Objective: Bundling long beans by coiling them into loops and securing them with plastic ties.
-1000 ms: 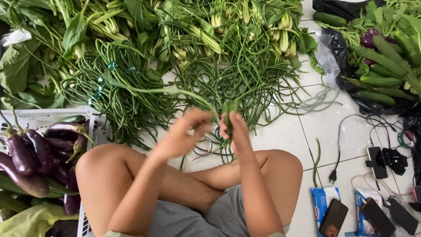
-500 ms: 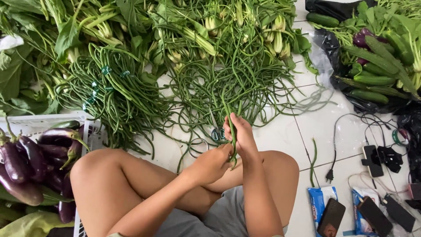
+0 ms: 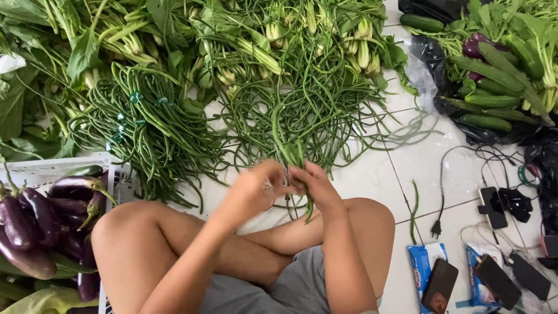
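I sit cross-legged on a white tiled floor. My right hand (image 3: 314, 185) grips a small bunch of long green beans (image 3: 289, 142) that stands up out of my fist, its ends hanging below. My left hand (image 3: 256, 188) is closed against the same bunch right beside the right hand. Both hands hover above my knees. Behind them a loose heap of long beans (image 3: 302, 99) spreads over the floor, and tied bundles of long beans (image 3: 145, 128) lie to the left.
Leafy greens (image 3: 87, 40) fill the back. A white crate of purple eggplants (image 3: 40, 221) stands at the left. Cucumbers (image 3: 488, 87) on black bags lie at the right. Phones (image 3: 440, 284), chargers, cables (image 3: 442, 186) and wipe packets lie at the lower right. One loose bean (image 3: 414, 209) lies by my knee.
My left hand dipped to my lap and has come back up to the bunch. The bunch in my right hand now stands higher, and both hands meet around it.
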